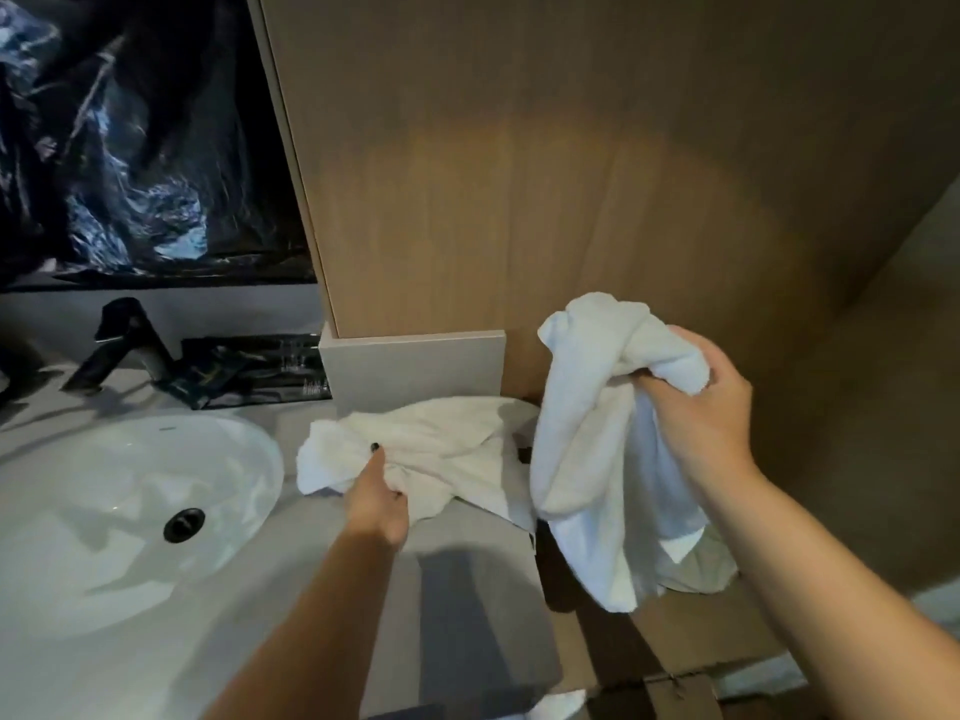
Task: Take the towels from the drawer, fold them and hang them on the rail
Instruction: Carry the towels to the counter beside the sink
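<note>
Our right hand [696, 407] grips a bunched white towel [587, 459], its tail hanging below the fist. Our left hand [376, 498] pinches a crumpled towel [447, 449] spread beyond its fingers on the counter [467, 589].

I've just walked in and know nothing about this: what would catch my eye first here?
Two white towels stand out against the dim room. The right hand holds one towel bunched up in the air before the wooden cabinet, while the left hand grips a crumpled towel lying on the grey counter. At left, a white basin sits below a black tap.
</note>
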`<action>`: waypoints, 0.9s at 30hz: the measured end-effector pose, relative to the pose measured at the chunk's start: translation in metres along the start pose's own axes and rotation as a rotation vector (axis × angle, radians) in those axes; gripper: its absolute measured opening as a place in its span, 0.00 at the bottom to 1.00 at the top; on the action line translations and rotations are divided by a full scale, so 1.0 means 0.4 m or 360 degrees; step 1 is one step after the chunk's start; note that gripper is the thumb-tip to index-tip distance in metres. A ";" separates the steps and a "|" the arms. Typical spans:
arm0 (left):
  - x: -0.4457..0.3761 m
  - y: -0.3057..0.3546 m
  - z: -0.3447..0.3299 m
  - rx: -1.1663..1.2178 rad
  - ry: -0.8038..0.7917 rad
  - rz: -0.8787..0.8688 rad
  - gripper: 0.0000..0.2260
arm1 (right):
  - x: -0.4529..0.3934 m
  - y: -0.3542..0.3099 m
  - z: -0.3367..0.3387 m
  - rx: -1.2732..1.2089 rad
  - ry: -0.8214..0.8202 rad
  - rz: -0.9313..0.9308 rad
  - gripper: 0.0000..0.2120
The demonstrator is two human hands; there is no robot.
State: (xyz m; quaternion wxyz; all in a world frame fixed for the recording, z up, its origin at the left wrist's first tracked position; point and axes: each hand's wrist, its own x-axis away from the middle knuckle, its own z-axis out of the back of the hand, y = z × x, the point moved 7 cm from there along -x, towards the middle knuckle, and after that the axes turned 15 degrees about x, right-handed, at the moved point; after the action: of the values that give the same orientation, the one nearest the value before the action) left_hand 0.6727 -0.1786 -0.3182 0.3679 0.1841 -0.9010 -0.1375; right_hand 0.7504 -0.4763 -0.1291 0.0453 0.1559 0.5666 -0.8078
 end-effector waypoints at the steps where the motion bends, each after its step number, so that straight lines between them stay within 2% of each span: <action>1: -0.029 0.004 0.038 -0.0079 0.0038 0.0084 0.07 | 0.003 0.002 -0.041 0.0007 -0.0011 -0.0012 0.18; 4: -0.058 0.052 0.087 -0.0619 0.0020 0.0297 0.07 | 0.021 -0.008 -0.158 0.0037 -0.0064 0.0007 0.16; 5: -0.063 0.073 0.092 -0.0869 -0.0048 0.0345 0.05 | 0.027 -0.020 -0.188 0.0043 -0.0066 0.0038 0.15; 7: -0.059 0.124 0.084 -0.1413 -0.0185 0.0462 0.08 | 0.033 -0.057 -0.240 0.0042 -0.0063 0.0130 0.16; 9: -0.050 0.179 0.037 -0.1679 -0.0333 0.0489 0.10 | 0.029 -0.112 -0.287 0.0031 -0.0068 0.0271 0.16; 11: -0.043 0.246 -0.048 -0.1740 -0.0453 0.0317 0.08 | 0.017 -0.174 -0.336 0.0000 -0.0077 0.0407 0.17; 14: -0.027 0.342 -0.186 -0.1572 -0.0602 -0.0105 0.06 | 0.007 -0.255 -0.426 0.0023 -0.0097 0.0583 0.17; 16: -0.016 0.394 -0.247 -0.1514 -0.0695 -0.0413 0.09 | 0.013 -0.274 -0.505 0.0118 -0.0210 0.0648 0.19; 18: -0.022 0.435 -0.258 -0.1545 -0.0611 -0.0741 0.10 | 0.022 -0.234 -0.611 0.0449 -0.0544 0.0623 0.24; 20: -0.046 0.446 -0.220 -0.1505 -0.0440 -0.0845 0.10 | 0.055 -0.126 -0.710 0.1108 -0.1014 0.0536 0.38; 21: -0.062 0.446 -0.192 -0.1534 -0.0416 -0.0874 0.14 | 0.079 -0.060 -0.733 0.1396 -0.1189 0.0486 0.45; 23: -0.068 0.437 -0.163 -0.1846 -0.0648 -0.1096 0.22 | 0.122 0.046 -0.729 0.1670 -0.1318 0.0395 0.53; 27: -0.045 0.332 -0.153 -0.2636 -0.1618 -0.1396 0.39 | 0.168 0.169 -0.657 0.1839 -0.1290 0.0454 0.58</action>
State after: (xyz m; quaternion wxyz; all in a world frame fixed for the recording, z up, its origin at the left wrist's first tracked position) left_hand 0.6976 -0.0588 -0.2359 -0.1225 0.1058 -0.4295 -0.8884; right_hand 0.7563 -0.2488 -0.2916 0.2672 -0.0846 -0.0387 -0.9591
